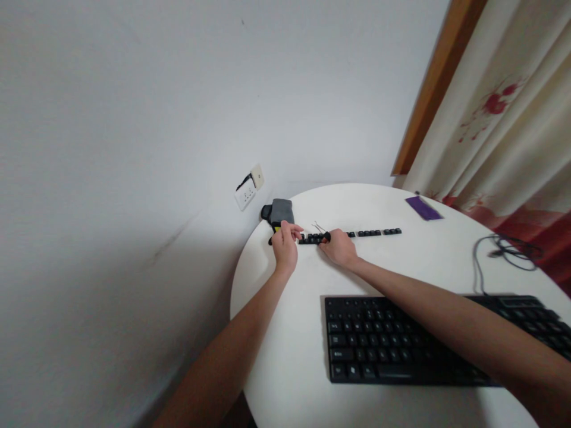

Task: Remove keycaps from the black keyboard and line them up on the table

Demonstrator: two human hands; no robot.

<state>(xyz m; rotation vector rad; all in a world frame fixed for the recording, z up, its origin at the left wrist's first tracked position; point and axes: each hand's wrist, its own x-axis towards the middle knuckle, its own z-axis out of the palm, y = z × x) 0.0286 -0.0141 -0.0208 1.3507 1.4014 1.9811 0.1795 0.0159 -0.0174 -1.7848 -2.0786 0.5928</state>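
Several black keycaps (369, 233) lie in a line across the far part of the white round table (307, 356), with a second short row in front at the left end. My right hand (341, 249) is closed around a small tool with a black handle and thin wire ends, which looks like a keycap puller (327, 236). Its fingertips reach down to the keycaps of the front row. At the left end of the rows is my left hand (285, 246), its fingers partly stretched and apart, with nothing visible in them. A black keyboard (357, 373) lies nearer, beneath my right forearm.
Behind my left hand sit a folded grey cloth-like item (282, 211) and a black object (266, 212) beside the wall. A purple packet (423, 208) lies at the far right. The coiled keyboard cable (513, 249) rests near the right edge. A wall socket (245, 194) is at the left.
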